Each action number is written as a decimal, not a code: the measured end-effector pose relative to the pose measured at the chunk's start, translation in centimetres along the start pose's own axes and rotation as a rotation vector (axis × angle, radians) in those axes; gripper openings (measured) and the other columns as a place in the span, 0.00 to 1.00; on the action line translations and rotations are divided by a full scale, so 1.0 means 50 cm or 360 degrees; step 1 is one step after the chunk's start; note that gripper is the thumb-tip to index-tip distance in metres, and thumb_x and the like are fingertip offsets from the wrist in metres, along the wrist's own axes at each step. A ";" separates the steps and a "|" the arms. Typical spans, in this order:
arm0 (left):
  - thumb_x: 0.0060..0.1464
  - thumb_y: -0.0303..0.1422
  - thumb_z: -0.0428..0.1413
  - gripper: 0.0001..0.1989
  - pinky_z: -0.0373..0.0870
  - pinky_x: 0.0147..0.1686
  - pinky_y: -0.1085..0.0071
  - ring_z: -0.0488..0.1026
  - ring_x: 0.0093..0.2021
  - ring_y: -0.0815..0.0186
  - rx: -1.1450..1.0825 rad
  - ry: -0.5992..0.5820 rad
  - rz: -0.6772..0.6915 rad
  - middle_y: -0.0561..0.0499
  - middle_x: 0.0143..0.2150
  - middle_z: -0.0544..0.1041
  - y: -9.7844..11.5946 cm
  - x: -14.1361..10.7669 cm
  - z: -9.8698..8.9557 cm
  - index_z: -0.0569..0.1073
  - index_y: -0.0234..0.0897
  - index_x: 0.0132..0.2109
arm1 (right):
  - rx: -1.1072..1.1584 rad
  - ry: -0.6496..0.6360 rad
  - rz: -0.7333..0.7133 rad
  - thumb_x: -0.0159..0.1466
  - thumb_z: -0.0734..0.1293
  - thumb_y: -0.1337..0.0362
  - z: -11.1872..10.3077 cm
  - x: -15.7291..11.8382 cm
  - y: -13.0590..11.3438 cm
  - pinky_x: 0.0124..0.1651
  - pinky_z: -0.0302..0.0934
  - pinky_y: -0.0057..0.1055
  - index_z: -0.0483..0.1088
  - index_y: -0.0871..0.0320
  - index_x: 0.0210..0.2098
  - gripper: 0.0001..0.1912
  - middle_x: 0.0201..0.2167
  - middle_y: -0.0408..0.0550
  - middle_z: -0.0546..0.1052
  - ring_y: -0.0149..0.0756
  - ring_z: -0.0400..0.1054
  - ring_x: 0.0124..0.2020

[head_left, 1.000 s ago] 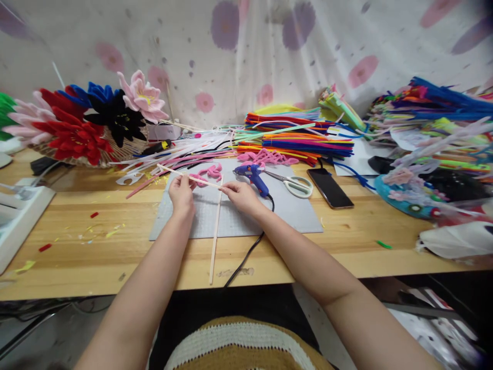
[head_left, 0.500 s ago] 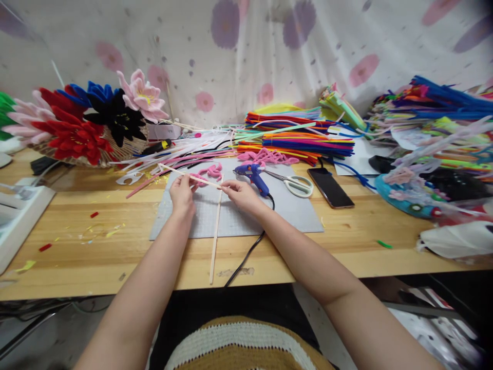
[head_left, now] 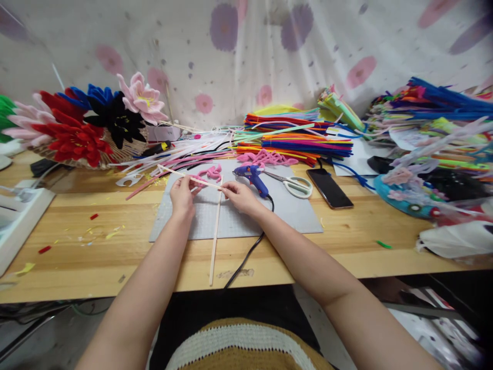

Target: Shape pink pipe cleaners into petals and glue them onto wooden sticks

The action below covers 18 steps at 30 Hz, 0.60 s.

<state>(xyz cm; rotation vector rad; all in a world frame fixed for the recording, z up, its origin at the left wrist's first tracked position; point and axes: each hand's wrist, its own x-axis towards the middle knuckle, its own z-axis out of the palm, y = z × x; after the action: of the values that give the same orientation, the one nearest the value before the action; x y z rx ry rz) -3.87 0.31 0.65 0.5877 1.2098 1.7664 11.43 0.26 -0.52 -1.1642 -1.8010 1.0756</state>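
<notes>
A thin cream-coloured pipe cleaner (head_left: 206,183) is stretched between my two hands above the grey cutting mat. My left hand (head_left: 182,196) pinches it partway along, and its far end sticks out beyond these fingers with a small bend. At the other end, the fingertips of my right hand (head_left: 238,196) are closed on it. Beneath the hands a second pale pipe cleaner (head_left: 215,239) lies lengthwise, from the cutting mat (head_left: 285,218) onto the bare wood. Just behind the hands is a curled pink fuzzy piece (head_left: 212,172).
Right of my hands lie a blue glue gun (head_left: 252,178) with a black cord, scissors (head_left: 296,186) and a phone (head_left: 330,188). Bundles of coloured pipe cleaners (head_left: 304,145) fill the back. Fuzzy flowers (head_left: 79,136) and a white power strip (head_left: 23,218) stand left.
Hardly anything differs. Both hands keep the same pinch on the pipe cleaner, and the whole view has shifted very slightly.
</notes>
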 end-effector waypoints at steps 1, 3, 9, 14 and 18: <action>0.41 0.32 0.55 0.07 0.65 0.22 0.79 0.66 0.22 0.75 0.0023 -0.0002 0.0020 0.56 0.20 0.68 -0.001 0.000 0.000 0.65 0.34 0.25 | -0.0039 0.0034 -0.0045 0.58 0.60 0.61 -0.001 0.001 0.002 0.29 0.51 0.25 0.68 0.60 0.30 0.10 0.22 0.40 0.67 0.26 0.58 0.24; 0.40 0.33 0.55 0.08 0.65 0.22 0.79 0.66 0.22 0.75 0.0062 0.0006 0.0062 0.56 0.20 0.68 -0.002 0.001 -0.001 0.64 0.34 0.25 | -0.0076 0.0072 -0.0100 0.58 0.61 0.59 -0.002 0.001 0.006 0.30 0.51 0.25 0.69 0.60 0.29 0.11 0.23 0.41 0.68 0.27 0.58 0.26; 0.40 0.32 0.56 0.08 0.66 0.21 0.79 0.66 0.22 0.75 0.0096 0.0002 0.0072 0.56 0.20 0.68 -0.001 0.000 -0.003 0.63 0.34 0.24 | -0.0040 0.0072 -0.0141 0.58 0.61 0.58 -0.003 0.000 0.009 0.29 0.49 0.25 0.69 0.59 0.31 0.11 0.22 0.40 0.66 0.27 0.56 0.24; 0.41 0.33 0.56 0.08 0.66 0.21 0.79 0.67 0.22 0.74 0.0095 -0.0016 0.0033 0.56 0.21 0.69 -0.001 -0.001 -0.005 0.64 0.34 0.25 | 0.0035 0.0049 -0.0179 0.58 0.61 0.59 -0.001 0.000 0.010 0.28 0.48 0.25 0.68 0.58 0.29 0.10 0.21 0.39 0.64 0.26 0.54 0.24; 0.43 0.42 0.56 0.14 0.69 0.24 0.75 0.70 0.25 0.72 0.0126 -0.0191 0.0026 0.53 0.25 0.71 -0.006 -0.005 -0.006 0.68 0.33 0.29 | 0.0214 0.0091 -0.0110 0.57 0.62 0.60 0.003 0.001 0.009 0.26 0.46 0.25 0.67 0.58 0.28 0.08 0.19 0.38 0.61 0.25 0.53 0.22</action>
<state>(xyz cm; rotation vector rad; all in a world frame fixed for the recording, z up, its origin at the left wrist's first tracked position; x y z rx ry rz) -3.86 -0.01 0.30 0.7413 1.1988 1.6776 11.44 0.37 -0.96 -1.0352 -1.6851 1.0948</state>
